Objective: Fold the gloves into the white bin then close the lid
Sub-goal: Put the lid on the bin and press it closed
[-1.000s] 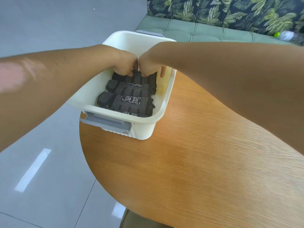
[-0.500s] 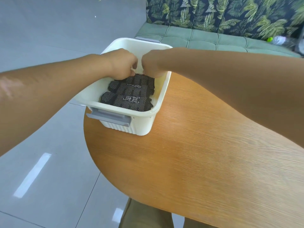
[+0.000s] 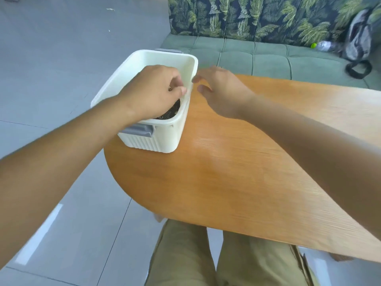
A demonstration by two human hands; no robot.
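The white bin (image 3: 144, 56) stands at the rounded left end of the wooden table (image 3: 237, 172). Black dotted gloves (image 3: 171, 112) lie inside it; only a small patch shows under my left hand (image 3: 152, 89). That hand hovers over the bin's near half with its fingers curled in and its thumb against the forefinger, and nothing shows in its grip. My right hand (image 3: 222, 89) is outside the bin, just right of its rim above the table, with fingers relaxed and slightly blurred.
A grey handle (image 3: 138, 130) sticks out of the bin's near wall. Behind the table runs a green sofa (image 3: 268, 62) with a plastic bottle (image 3: 323, 45) and a backpack (image 3: 358, 34) on it. Grey tiled floor lies to the left, and my knees are under the table's near edge.
Both hands have lifted off the gloves. My right hand has come out of the bin to its right side, and my left hand has risen above it. The view has pulled back.
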